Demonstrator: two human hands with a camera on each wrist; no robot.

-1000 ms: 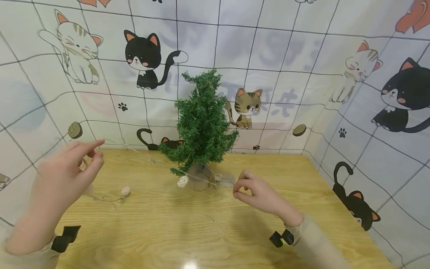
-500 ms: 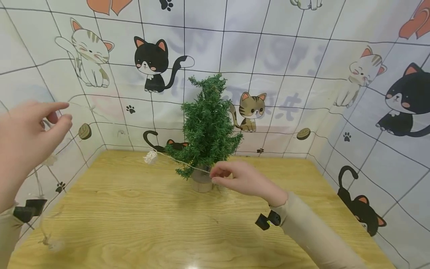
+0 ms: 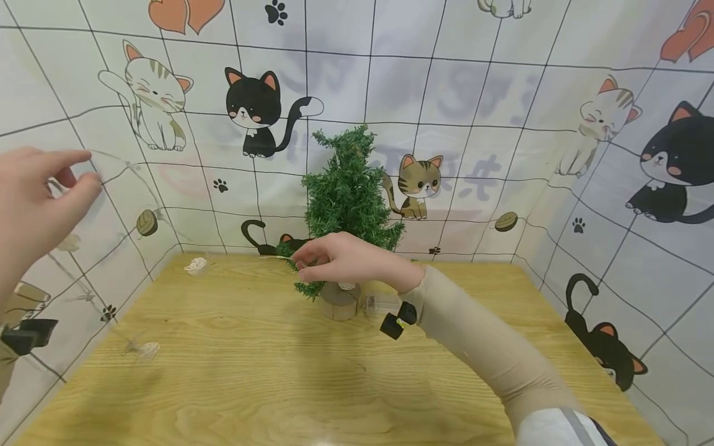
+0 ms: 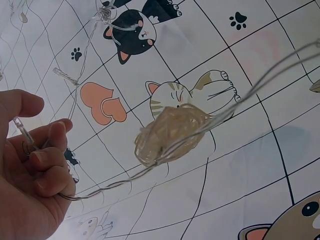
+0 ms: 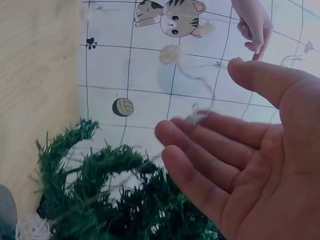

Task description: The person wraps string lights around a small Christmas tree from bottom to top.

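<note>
A small green artificial tree [image 3: 351,179] on a round wooden base [image 3: 339,305] stands at the back of the table. My left hand [image 3: 39,201], raised at the left, holds a string of fairy lights; in the left wrist view its fingers curl round the thin wire [image 4: 112,186]. Woven balls hang along it, one a beige ball [image 4: 172,134]. My right hand [image 3: 351,263] is in front of the tree's lower branches. In the right wrist view its fingers [image 5: 200,170] are loosely bent, thumb apart, with the wire passing behind them. A white ball [image 5: 34,227] lies beyond the branches.
A clear plastic box [image 3: 382,303] lies right of the base. Two more white balls, one white ball [image 3: 196,266] farther back and another ball [image 3: 149,351] nearer, show over the table's left side. A cat-patterned sheet [image 3: 474,93] encloses the wooden table [image 3: 334,384].
My right hand has moved left across the front of the tree, and the wire and balls have shifted left. My left hand has moved up and to the left, still holding the string.
</note>
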